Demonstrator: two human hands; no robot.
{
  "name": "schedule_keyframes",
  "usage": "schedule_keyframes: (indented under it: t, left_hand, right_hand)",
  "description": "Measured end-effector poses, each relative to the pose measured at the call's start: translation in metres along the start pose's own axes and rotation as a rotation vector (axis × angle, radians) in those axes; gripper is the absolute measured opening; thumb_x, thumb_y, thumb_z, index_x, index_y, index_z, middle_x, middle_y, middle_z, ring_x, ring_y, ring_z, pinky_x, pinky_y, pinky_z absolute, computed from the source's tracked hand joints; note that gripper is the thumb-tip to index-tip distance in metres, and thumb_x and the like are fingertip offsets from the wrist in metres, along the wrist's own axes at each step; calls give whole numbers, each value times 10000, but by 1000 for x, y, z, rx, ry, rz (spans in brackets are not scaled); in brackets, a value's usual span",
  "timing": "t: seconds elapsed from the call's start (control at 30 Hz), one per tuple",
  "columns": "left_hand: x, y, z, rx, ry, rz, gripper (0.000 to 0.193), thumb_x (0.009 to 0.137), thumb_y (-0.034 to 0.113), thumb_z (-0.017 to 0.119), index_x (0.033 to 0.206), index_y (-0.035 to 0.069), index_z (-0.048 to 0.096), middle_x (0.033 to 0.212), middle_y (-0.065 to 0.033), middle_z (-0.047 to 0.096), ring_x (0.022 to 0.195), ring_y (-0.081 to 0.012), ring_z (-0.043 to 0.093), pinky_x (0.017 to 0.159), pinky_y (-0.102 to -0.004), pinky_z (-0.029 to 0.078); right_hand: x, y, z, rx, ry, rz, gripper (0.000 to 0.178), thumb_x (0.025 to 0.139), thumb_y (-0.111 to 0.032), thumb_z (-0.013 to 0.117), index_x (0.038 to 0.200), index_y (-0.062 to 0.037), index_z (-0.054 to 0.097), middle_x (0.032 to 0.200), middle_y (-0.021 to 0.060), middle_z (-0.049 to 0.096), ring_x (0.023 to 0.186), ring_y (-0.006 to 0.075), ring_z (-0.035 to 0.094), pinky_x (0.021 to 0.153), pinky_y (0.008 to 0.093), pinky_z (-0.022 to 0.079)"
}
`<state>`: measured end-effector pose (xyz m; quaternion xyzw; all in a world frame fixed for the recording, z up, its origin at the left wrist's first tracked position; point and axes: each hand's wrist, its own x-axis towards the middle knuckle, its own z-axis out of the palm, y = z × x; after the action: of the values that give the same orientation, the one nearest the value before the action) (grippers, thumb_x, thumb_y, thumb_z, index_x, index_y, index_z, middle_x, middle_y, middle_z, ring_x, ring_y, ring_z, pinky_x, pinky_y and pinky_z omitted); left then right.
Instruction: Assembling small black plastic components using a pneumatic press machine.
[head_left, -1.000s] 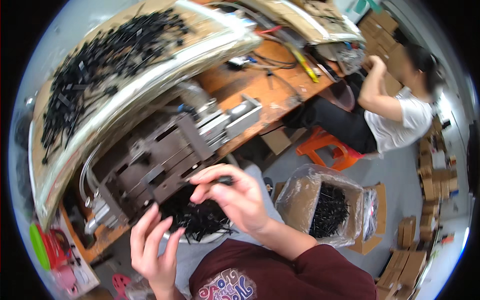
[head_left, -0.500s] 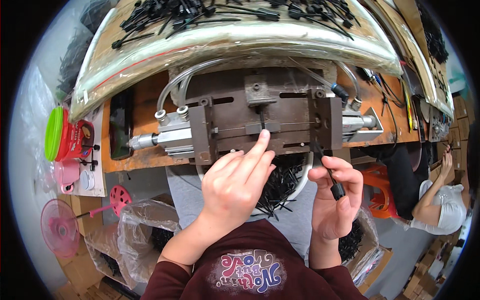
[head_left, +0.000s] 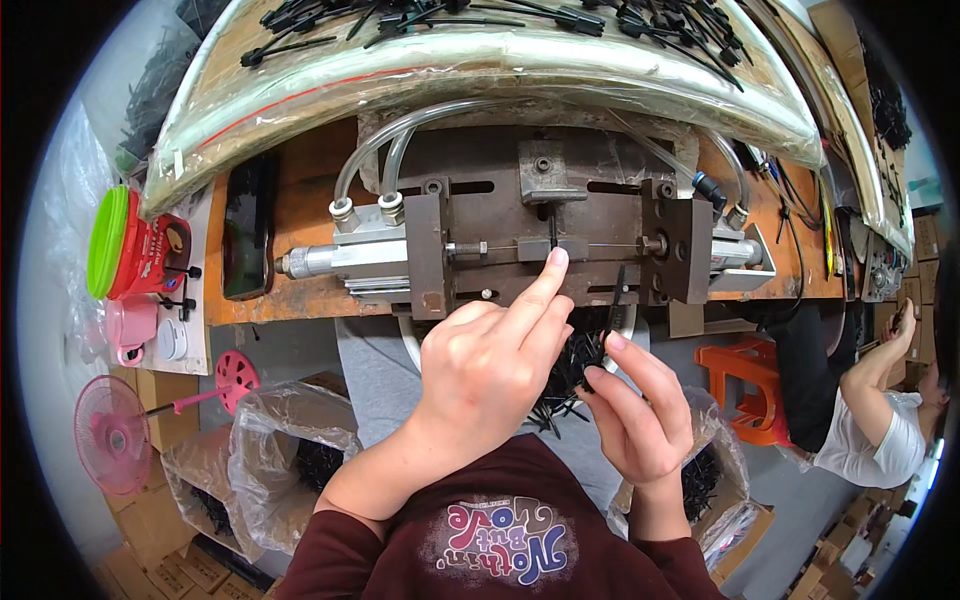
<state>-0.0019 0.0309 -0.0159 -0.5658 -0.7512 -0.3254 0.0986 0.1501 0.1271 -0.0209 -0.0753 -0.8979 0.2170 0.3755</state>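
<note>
My left hand [head_left: 485,355] reaches forward with its index finger stretched out. That fingertip rests at the near end of a thin black plastic strip [head_left: 553,228] seated in the small dark block [head_left: 536,250] at the fixture's middle; the other fingers are loosely bent and hold nothing. Between the thumb and fingers of my right hand [head_left: 645,415] is a black cable tie [head_left: 615,300], its thin tail pointing up and its thicker end partly hidden by the fingers. The brown metal fixture [head_left: 500,205] has an air cylinder [head_left: 372,258] at each side, with thin rods running in toward the block.
Black ties lie heaped on a plastic-wrapped board [head_left: 480,60] beyond the fixture. More black ties [head_left: 560,385] sit on my lap. Bagged boxes [head_left: 290,430] flank me. An orange stool [head_left: 750,385] and another person [head_left: 870,420] are at right; a pink fan [head_left: 110,435] stands left.
The view has shifted slightly. My right hand has moved left with the cable tie, now more upright. The rods have slid inward, most plainly the left one. My left fingertip stays at the block.
</note>
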Motion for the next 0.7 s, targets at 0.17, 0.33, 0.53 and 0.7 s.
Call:
schedule_keyframes:
  t: [0.17,0.33,0.53,0.7]
  left_hand:
    - [-2,-1,0,2,-2,-3,236,702,119,802,907,51,708,1191,-97,697,595,-160,628,571,-258,500]
    - [-11,-2,-13,-73,-92,59,255,698,112,802,923,36,708,1211,-111,686,606,-175,625,570,-277,502]
    - [-51,-6,-27,-376,-483,89,246,752,194,764,948,53,714,1097,-82,715,676,-201,673,612,-331,548]
    - [-82,-15,3,-389,-653,17,242,750,163,749,954,42,699,1164,-75,690,782,-238,695,664,-360,566]
  right_hand:
    - [6,0,1,3,-27,3,291,687,33,783,965,41,699,1152,197,669,979,329,696,817,386,592]
    - [27,9,3,-38,-63,-18,255,714,18,753,956,35,674,1176,210,668,853,288,696,723,354,554]
    - [40,10,14,-125,-252,-21,273,704,1,758,960,8,662,1223,175,667,691,223,632,630,292,493]
    - [50,6,17,-213,-314,-4,277,700,2,762,953,-14,652,1218,142,679,589,180,576,563,282,451]
